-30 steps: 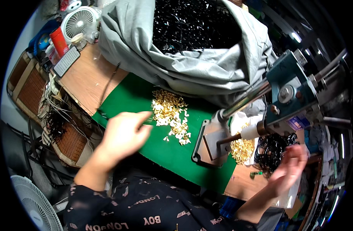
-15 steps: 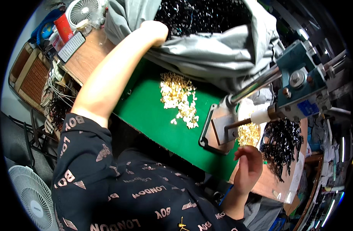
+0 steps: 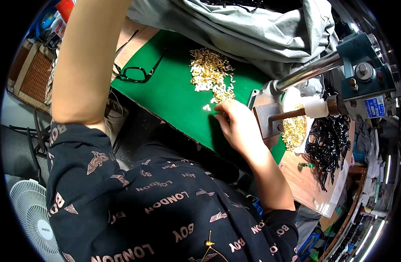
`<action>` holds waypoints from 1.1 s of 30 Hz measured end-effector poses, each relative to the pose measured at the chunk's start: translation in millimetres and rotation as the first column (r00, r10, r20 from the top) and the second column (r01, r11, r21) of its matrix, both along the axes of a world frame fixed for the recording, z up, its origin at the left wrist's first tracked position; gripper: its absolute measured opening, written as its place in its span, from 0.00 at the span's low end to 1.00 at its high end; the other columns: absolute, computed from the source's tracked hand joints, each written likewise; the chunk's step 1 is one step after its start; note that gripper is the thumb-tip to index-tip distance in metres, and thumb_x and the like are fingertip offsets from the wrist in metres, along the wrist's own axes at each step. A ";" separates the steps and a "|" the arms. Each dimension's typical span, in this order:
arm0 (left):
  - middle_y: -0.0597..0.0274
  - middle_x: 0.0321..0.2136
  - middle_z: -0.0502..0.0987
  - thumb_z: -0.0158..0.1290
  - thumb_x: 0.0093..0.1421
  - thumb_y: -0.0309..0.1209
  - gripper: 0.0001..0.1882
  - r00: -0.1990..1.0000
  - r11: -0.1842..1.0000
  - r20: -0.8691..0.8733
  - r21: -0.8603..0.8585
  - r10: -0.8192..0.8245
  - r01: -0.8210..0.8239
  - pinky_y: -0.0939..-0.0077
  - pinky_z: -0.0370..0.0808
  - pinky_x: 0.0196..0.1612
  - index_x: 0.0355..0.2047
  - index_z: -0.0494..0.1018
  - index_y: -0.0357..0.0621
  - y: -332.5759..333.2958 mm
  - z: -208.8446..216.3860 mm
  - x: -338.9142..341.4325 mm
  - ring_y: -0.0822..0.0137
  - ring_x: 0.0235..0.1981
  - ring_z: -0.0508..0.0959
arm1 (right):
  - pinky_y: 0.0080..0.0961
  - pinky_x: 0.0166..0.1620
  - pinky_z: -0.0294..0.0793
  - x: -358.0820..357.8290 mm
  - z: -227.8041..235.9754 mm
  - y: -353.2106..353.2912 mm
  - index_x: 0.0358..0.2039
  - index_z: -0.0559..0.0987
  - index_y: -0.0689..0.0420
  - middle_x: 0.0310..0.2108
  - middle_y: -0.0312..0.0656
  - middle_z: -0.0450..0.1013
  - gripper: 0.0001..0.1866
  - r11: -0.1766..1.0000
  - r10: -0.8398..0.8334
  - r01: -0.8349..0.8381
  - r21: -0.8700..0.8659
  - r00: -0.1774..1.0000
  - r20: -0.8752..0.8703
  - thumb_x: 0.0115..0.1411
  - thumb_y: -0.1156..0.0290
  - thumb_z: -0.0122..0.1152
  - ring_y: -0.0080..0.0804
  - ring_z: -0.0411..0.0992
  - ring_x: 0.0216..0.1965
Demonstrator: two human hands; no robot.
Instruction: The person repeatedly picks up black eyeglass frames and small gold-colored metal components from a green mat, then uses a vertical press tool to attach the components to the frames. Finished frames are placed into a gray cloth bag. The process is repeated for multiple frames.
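Observation:
My left forearm [image 3: 89,56] reaches up past the top edge, and its hand is out of the picture. Below my right hand's fingertips lies a heap of small gold-coloured metal pieces [image 3: 208,72] on the green mat [image 3: 174,100]. My right hand [image 3: 240,124] is at the near edge of that heap, thumb and fingers curled in; whatever they grip is hidden. A black eyeglass frame [image 3: 135,74] with its temples spread shows at the mat's left side, next to my left forearm.
Right of my right hand stands a teal bench press [image 3: 366,83] with a metal block [image 3: 268,120]. Beyond it are more gold pieces [image 3: 293,133] and a heap of black frames [image 3: 327,148]. A grey cloth sack [image 3: 253,32] spans the back. A white fan [image 3: 36,218] stands lower left.
My left hand has gone from the sack's opening out of the picture. My right hand has moved left from beside the press to the gold heap. The black eyeglass frame has come into sight.

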State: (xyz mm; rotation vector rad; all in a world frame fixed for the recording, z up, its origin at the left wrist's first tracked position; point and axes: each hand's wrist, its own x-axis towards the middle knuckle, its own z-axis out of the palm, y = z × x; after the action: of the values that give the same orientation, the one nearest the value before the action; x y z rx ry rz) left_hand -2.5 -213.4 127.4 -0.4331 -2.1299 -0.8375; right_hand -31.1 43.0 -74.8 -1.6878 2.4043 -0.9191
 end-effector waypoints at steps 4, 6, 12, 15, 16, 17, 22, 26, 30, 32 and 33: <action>0.58 0.36 0.76 0.49 0.60 0.27 0.18 0.990 0.986 -0.008 0.091 0.138 -0.136 0.80 0.73 0.39 0.51 0.67 0.38 8.6 -21.1 44.9 0.73 0.34 0.75 | 0.33 0.33 0.69 -4.6 -4.8 -28.8 0.29 0.72 0.60 0.24 0.46 0.70 0.11 0.994 -0.037 0.029 0.104 0.997 0.070 0.48 0.72 0.65 0.43 0.71 0.29; 0.56 0.40 0.75 0.50 0.60 0.29 0.19 0.982 0.966 -0.009 0.180 0.190 -0.185 0.79 0.73 0.39 0.52 0.67 0.39 3.0 -44.7 62.8 0.72 0.35 0.75 | 0.35 0.32 0.69 -4.3 -7.8 -34.5 0.26 0.70 0.60 0.25 0.48 0.70 0.12 0.961 -0.076 0.062 0.270 0.996 0.042 0.47 0.70 0.65 0.44 0.71 0.30; 0.58 0.26 0.76 0.44 0.59 0.25 0.16 0.941 0.500 -0.041 0.839 -0.336 0.215 0.81 0.72 0.24 0.48 0.70 0.36 3.7 -92.6 120.3 0.70 0.24 0.76 | 0.39 0.34 0.70 10.4 -23.9 -37.7 0.29 0.67 0.61 0.26 0.49 0.66 0.08 0.984 0.072 -0.039 0.173 0.979 -0.188 0.51 0.72 0.55 0.48 0.69 0.30; 0.52 0.30 0.75 0.42 0.62 0.27 0.16 0.992 0.523 -0.117 0.849 0.049 0.075 0.82 0.71 0.27 0.49 0.67 0.34 30.1 -107.3 121.0 0.69 0.26 0.74 | 0.32 0.31 0.72 17.8 -14.3 -38.5 0.27 0.67 0.61 0.26 0.47 0.66 0.04 0.966 0.126 -0.038 0.255 0.932 -0.339 0.50 0.76 0.49 0.40 0.69 0.29; 0.48 0.32 0.76 0.42 0.61 0.28 0.16 0.982 0.456 -0.150 0.886 0.118 0.080 0.80 0.72 0.29 0.48 0.67 0.33 46.8 -102.0 117.6 0.66 0.28 0.75 | 0.29 0.30 0.72 17.3 -15.1 -39.2 0.27 0.69 0.61 0.26 0.45 0.66 0.04 0.964 0.141 -0.033 0.264 0.904 -0.404 0.49 0.76 0.49 0.37 0.70 0.28; 0.45 0.33 0.76 0.43 0.61 0.29 0.16 0.987 0.485 -0.162 0.864 0.014 0.135 0.78 0.73 0.30 0.46 0.68 0.32 47.0 -105.2 125.7 0.64 0.30 0.76 | 0.34 0.32 0.71 16.9 -16.2 -39.9 0.29 0.66 0.63 0.24 0.48 0.64 0.04 0.968 0.118 -0.045 0.247 0.949 -0.292 0.51 0.77 0.48 0.43 0.69 0.28; 0.49 0.35 0.77 0.46 0.59 0.21 0.22 0.987 0.596 -0.036 0.793 -0.159 0.125 0.76 0.72 0.42 0.55 0.59 0.33 81.1 -119.8 124.9 0.63 0.39 0.77 | 0.31 0.32 0.70 3.1 -5.6 -26.9 0.27 0.68 0.61 0.26 0.48 0.66 0.03 0.997 0.065 -0.062 0.040 0.994 -0.086 0.53 0.77 0.50 0.42 0.69 0.29; 0.58 0.34 0.77 0.50 0.56 0.20 0.23 0.891 0.481 0.294 0.871 -0.347 -0.100 0.77 0.67 0.48 0.53 0.60 0.36 109.3 -129.6 113.2 0.72 0.40 0.74 | 0.24 0.34 0.67 3.1 32.1 5.7 0.32 0.69 0.61 0.27 0.40 0.65 0.02 0.947 0.172 0.031 -0.319 0.792 0.586 0.58 0.80 0.51 0.28 0.66 0.29; 0.65 0.37 0.73 0.49 0.59 0.20 0.17 0.729 0.391 0.288 0.920 -0.621 -0.031 0.83 0.69 0.44 0.49 0.63 0.37 138.2 -132.3 96.1 0.78 0.40 0.73 | 0.18 0.33 0.64 25.7 59.7 25.2 0.32 0.69 0.61 0.28 0.39 0.65 0.03 0.810 0.275 0.111 -0.575 0.795 0.541 0.57 0.80 0.52 0.24 0.64 0.29; 0.63 0.39 0.73 0.52 0.57 0.18 0.20 0.692 0.395 0.276 0.919 -0.667 0.014 0.81 0.72 0.41 0.50 0.64 0.39 142.6 -136.9 88.6 0.74 0.40 0.73 | 0.18 0.31 0.64 20.8 58.0 37.4 0.32 0.69 0.60 0.28 0.40 0.66 0.04 0.854 0.184 0.057 -0.518 0.897 0.403 0.56 0.79 0.55 0.25 0.64 0.28; 0.64 0.38 0.73 0.53 0.57 0.19 0.19 0.694 0.264 0.163 0.964 -0.701 0.040 0.82 0.72 0.40 0.49 0.65 0.39 147.3 -136.5 85.5 0.75 0.38 0.73 | 0.18 0.32 0.64 22.2 61.2 40.3 0.32 0.70 0.61 0.28 0.40 0.66 0.04 0.861 0.174 0.059 -0.505 0.899 0.401 0.56 0.79 0.55 0.25 0.64 0.28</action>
State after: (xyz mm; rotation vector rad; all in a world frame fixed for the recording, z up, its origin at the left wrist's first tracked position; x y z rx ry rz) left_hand 83.0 -66.1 -9.2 -0.0614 -1.5574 -2.6098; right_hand -8.9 83.3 -13.6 -1.4460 1.8997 -1.8228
